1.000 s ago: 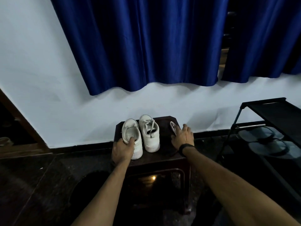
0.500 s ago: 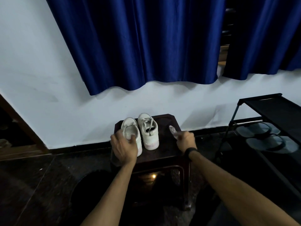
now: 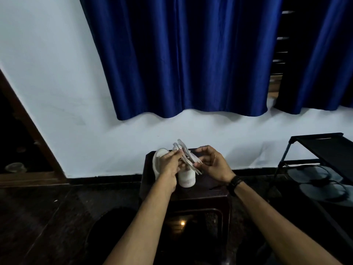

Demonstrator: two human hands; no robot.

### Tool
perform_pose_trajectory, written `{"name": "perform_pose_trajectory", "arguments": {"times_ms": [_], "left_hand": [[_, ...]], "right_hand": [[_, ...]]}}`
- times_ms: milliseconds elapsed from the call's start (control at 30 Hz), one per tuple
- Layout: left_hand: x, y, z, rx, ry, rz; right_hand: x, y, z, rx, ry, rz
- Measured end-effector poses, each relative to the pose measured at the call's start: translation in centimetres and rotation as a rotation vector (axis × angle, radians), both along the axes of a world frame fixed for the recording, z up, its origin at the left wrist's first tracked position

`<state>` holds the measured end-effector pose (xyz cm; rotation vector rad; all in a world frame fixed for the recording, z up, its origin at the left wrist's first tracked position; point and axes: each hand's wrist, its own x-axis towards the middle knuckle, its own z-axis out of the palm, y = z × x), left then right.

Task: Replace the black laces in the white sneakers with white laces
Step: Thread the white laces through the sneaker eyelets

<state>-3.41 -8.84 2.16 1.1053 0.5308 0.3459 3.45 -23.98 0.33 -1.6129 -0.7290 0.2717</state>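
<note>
White laces (image 3: 188, 158): a bundle of flat pale strips, held up above the sneakers, between my two hands. My left hand (image 3: 170, 165) pinches the bundle at its left end, fingers curled round it; my right hand (image 3: 213, 165) pinches the near end, thumb and fingertips closed on the strips. Likely handling: light, soft, limp, prone to tangle; best taken near one tip and drawn out singly. White sneakers (image 3: 186, 177): a pair, side by side on the dark surface (image 3: 210, 190), partly hidden by my left hand; whether black laces remain in them I cannot tell. Beyond: white wall, blue curtain (image 3: 181, 58), black rack (image 3: 324, 148) at right holding sandals.
</note>
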Motion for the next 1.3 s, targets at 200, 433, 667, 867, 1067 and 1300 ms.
{"name": "perform_pose_trajectory", "arguments": {"times_ms": [200,433,667,867,1067,1300], "left_hand": [[-1.6,2.2,1.2,0.201,-0.016,-0.113],[-2.1,2.7,3.2,0.425,0.040,-0.241],[-1.5,4.0,5.1,0.947,0.132,-0.226],[-1.5,3.9,7.4,0.805,0.088,-0.290],[-2.0,6.2,9.4,0.833,0.104,-0.001],[-3.1,12.7,8.6,0.660,0.314,0.646]], "right_hand": [[0.4,0.8,-2.1,-0.132,0.005,0.056],[1.4,3.1,0.3,0.064,0.291,-0.054],[1.8,3.6,2.5,-0.105,-0.053,-0.018],[1.4,5.9,5.3,0.021,0.047,0.230],[2.4,5.7,4.9,0.016,0.175,0.264],[4.1,0.0,5.3,0.055,0.354,0.146]]}}
